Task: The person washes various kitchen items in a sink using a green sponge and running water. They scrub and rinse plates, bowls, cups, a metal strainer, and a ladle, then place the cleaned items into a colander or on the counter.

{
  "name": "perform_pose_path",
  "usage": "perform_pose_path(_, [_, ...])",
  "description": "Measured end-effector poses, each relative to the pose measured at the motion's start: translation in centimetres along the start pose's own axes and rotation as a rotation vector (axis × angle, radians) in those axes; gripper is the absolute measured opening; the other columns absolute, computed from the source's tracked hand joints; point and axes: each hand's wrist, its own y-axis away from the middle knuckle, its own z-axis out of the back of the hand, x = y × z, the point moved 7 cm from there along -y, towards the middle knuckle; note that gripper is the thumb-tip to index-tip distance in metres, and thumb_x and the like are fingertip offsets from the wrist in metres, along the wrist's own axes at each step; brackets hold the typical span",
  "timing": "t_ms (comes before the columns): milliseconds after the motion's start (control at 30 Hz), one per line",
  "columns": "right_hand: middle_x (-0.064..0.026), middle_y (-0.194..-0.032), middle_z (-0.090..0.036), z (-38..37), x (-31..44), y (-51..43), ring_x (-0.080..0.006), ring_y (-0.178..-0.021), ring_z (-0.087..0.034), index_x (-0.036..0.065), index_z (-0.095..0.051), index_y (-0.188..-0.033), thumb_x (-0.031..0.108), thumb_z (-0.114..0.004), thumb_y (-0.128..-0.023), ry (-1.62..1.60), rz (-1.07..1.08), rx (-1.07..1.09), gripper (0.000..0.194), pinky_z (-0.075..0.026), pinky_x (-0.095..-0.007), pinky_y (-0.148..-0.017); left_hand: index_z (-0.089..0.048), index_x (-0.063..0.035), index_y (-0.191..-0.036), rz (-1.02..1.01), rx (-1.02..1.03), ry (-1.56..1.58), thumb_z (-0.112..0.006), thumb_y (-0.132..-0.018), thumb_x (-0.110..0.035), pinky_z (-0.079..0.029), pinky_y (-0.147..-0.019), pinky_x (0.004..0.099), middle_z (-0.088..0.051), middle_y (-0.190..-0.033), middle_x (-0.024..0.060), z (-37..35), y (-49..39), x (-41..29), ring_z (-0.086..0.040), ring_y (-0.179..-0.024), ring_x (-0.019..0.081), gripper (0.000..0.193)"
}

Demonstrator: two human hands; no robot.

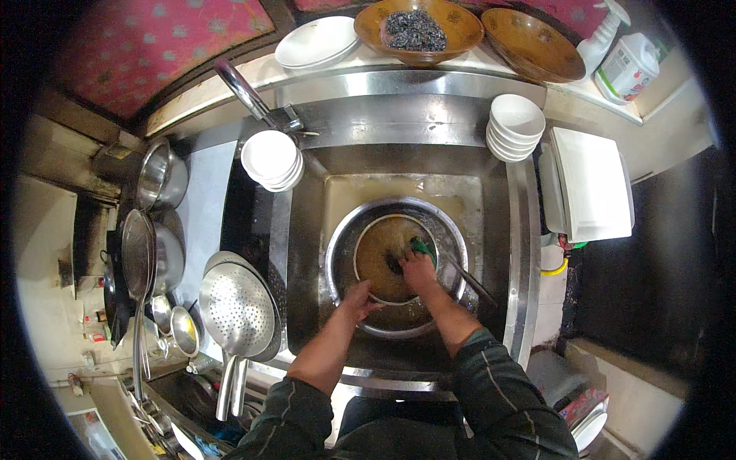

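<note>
A wide metal basin [454, 230] stands in the stainless steel sink [402, 368] with murky liquid in it. Within the basin sits a round bowl [376, 247] with a thin pale rim and a brownish inside. My left hand [361, 300] grips the bowl's near left rim. Inside the bowl, my right hand [418, 269] presses a green scouring pad or cloth [422, 247] against the surface; the fingertips are partly hidden. A dark handle [474, 283] leans over the basin's right rim, its other end hard to make out.
White bowls are stacked left [269, 156] and right [517, 123] of the sink, near the chrome faucet [244, 92]. Perforated metal skimmers [238, 310] lie at left. Behind stand brown bowls [532, 43], white plates [316, 41] and bottles [628, 66]. White containers [595, 184] sit at right.
</note>
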Motion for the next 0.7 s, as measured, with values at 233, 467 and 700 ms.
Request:
perform_pose_path(233, [-0.0205,-0.134,-0.057,-0.9,3.8,3.5,-0.0382,-0.109,-0.063,0.010,-0.061,-0.129,0.046,-0.061,-0.091,-0.865,-0.175,0.117,0.052,-0.049,-0.0434,-0.095,-0.045,-0.0071,-0.138,0.006,-0.069,0.256,-0.049,-0.098,-0.049,-0.059,-0.079,0.0492,-0.059,-0.123,0.0187,-1.0,-1.8,3.0,-0.064,-0.104,0.0347,0.058])
perform_pose_path(467, [-0.0178,-0.110,-0.069,0.3,7.0,6.9,-0.0348,-0.100,-0.065,0.013,-0.069,-0.113,0.032,-0.063,-0.089,-0.814,0.109,-0.116,0.032,-0.048,-0.0460,-0.089,-0.061,-0.0044,-0.116,-0.001,-0.013,0.248,-0.059,-0.093,-0.031,-0.058,-0.067,0.0482,-0.065,-0.105,0.0151,0.6,-3.2,1.9,-0.066,-0.084,0.0306,0.036])
perform_pose_path(700, [-0.0107,-0.094,-0.064,-1.4,2.7,8.6,-0.0279,-0.098,-0.064,0.011,-0.065,-0.105,0.010,-0.061,-0.075,0.172,0.279,-0.028,0.030,-0.047,-0.0417,-0.086,-0.064,-0.0012,-0.110,-0.106,-0.034,-0.359,-0.056,-0.088,-0.007,-0.062,-0.069,0.0472,-0.066,-0.103,0.0169,1.2,-0.7,-1.3,-0.069,-0.088,0.0338,0.024])
